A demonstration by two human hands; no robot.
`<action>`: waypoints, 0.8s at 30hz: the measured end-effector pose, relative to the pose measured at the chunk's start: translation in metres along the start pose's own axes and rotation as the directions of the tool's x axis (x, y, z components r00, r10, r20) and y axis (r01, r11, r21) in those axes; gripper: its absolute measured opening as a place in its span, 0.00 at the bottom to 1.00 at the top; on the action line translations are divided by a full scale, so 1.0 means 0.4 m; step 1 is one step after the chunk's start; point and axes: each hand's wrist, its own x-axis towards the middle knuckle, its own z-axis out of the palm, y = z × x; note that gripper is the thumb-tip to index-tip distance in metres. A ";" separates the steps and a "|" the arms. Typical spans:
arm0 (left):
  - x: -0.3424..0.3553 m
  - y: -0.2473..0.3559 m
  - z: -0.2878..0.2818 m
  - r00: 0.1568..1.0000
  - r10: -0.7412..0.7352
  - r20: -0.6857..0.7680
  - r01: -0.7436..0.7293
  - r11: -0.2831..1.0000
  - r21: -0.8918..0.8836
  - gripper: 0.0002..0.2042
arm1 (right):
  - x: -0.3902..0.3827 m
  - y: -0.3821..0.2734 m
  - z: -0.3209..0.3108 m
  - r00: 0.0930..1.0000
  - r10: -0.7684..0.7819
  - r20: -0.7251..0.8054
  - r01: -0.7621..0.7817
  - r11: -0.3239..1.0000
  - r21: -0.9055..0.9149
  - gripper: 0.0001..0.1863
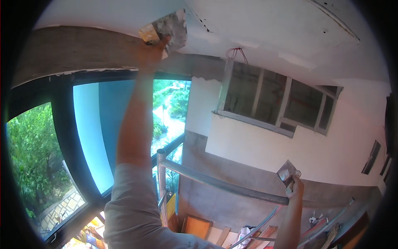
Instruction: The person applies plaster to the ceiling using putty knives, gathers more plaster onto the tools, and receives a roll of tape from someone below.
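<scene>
1. Nearest the camera, a grey sleeve (132, 203) is being shown below the left grip; a bare forearm (136, 124) is being stretched upward from it.
2. By the left hand (151, 50), a wide scraper (174, 30) is being held, fingers being wrapped about its lower end and one digit being laid along the blade.
3. Just above that grip, the pale ceiling (265, 27) is being approached by the blade's edge; whether it is being touched cannot be told.
4. By the right hand (295, 189), well apart, lower and to the right, a smaller scraper (286, 171) is being pinched between thumb and fingers, its smeared blade being pointed up and leftward.
5. Left of the right grip and slightly below, a metal rail (224, 181) is being seen.
6. Below and left of the left grip, foliage (35, 145) is being framed by a dark window frame (72, 137).
7. Between the grips, farther off, a wall opening is being divided by metal bars (285, 101); red wires (235, 49) are being hung above it.
8. Below and left of the right grip, an orange panel (196, 227) is being glimpsed.
</scene>
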 end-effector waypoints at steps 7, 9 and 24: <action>0.027 -0.210 0.213 0.996 0.035 0.082 0.013 0.852 -0.523 0.23 | -0.043 -0.003 0.038 1.000 -0.028 -0.002 0.028 0.999 -0.034 0.14; 0.036 -0.212 0.259 0.989 0.098 0.111 -0.007 0.779 -0.627 0.22 | -0.036 -0.004 0.017 0.999 -0.044 -0.007 0.044 0.998 -0.052 0.14; 0.239 -0.208 0.378 0.959 0.173 -0.226 -0.233 0.933 -0.273 0.33 | -0.055 -0.014 0.007 0.997 -0.076 -0.009 0.075 0.992 -0.098 0.15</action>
